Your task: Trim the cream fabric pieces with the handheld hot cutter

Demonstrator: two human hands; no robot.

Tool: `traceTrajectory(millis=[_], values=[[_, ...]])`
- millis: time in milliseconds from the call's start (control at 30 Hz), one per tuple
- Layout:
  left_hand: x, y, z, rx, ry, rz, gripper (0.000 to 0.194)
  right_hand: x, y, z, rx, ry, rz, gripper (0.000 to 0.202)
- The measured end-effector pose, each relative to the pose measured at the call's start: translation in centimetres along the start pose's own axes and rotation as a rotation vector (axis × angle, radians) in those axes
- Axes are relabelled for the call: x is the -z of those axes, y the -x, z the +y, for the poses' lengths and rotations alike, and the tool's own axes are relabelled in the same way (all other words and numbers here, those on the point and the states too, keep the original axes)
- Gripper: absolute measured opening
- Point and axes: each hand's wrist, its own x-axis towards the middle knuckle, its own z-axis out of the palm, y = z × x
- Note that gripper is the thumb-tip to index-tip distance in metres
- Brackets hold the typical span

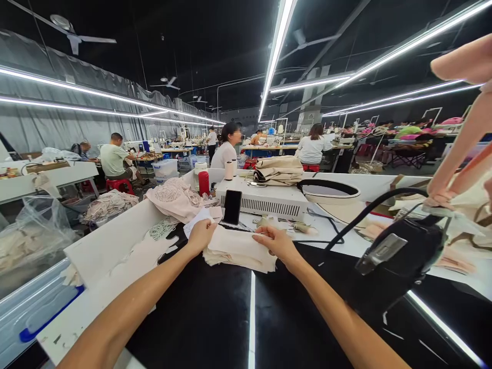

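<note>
A layered stack of cream fabric pieces (240, 248) lies on the black work surface (215, 312), between my two hands. My left hand (201, 236) pinches the upper left corner of the stack, beside a white paper slip (198, 220) with writing. At the upper right edge of the fabric, my right hand (279, 245) has its thumb and fingers closed on the cloth. Just behind the stack a black phone (232, 207) leans against a white vented box (265, 201).
Beige fabric (172, 199) and a red thread cone (203, 183) stand back left. Folded cloth (279, 170) tops the box. At right are a black machine (400, 256) and a round hoop-like item (328, 188). Several people sit at tables beyond.
</note>
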Motion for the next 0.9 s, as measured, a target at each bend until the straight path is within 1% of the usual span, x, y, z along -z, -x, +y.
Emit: traceTrajectory(millis=[67,200,267,333,400,467,500,533,600,667,767,900], values=[[-0.1,0.1,-0.5,0.028,-0.018,-0.012,0.033,-0.2,-0.6,0.8,0.025,0.086,0.021,0.025],[-0.4,0.2,-1.4,0.08,-0.016,-0.029,0.032,-0.7,-1.2,2.0,0.124,0.233,0.068,0.025],[-0.4,0.2,-1.6,0.102,-0.008,-0.009,0.032,-0.9,-1.3,2.2,0.171,0.287,0.092,0.026],[-0.1,0.2,-1.5,0.105,-0.003,0.041,0.033,-1.0,-1.1,2.2,0.225,0.328,0.122,0.026],[0.4,0.5,-1.0,0.067,-0.005,0.111,0.033,-1.1,-0.8,1.9,0.285,0.352,0.149,0.026],[0.9,0.9,-0.2,-0.031,-0.013,0.163,0.029,-1.3,-0.3,1.2,0.351,0.362,0.154,0.021],[1.1,1.2,0.4,-0.098,-0.017,0.166,0.025,-1.4,0.0,0.8,0.383,0.362,0.146,0.018],[1.2,1.6,0.9,-0.171,-0.018,0.152,0.02,-1.6,0.4,0.4,0.412,0.361,0.131,0.018],[1.2,2.2,1.7,-0.309,-0.018,0.084,0.012,-2.1,1.1,-0.4,0.459,0.36,0.093,0.02],[0.8,2.7,1.9,-0.403,-0.019,0.003,0.007,-2.7,1.7,-0.8,0.482,0.365,0.06,0.021],[-0.1,3.1,1.1,-0.457,-0.028,-0.08,0.007,-3.5,2.3,-0.7,0.478,0.387,0.029,0.022],[-1.0,3.2,-0.7,-0.454,-0.021,-0.13,0.009,-4.1,2.7,-0.1,0.431,0.428,0.006,0.021]])
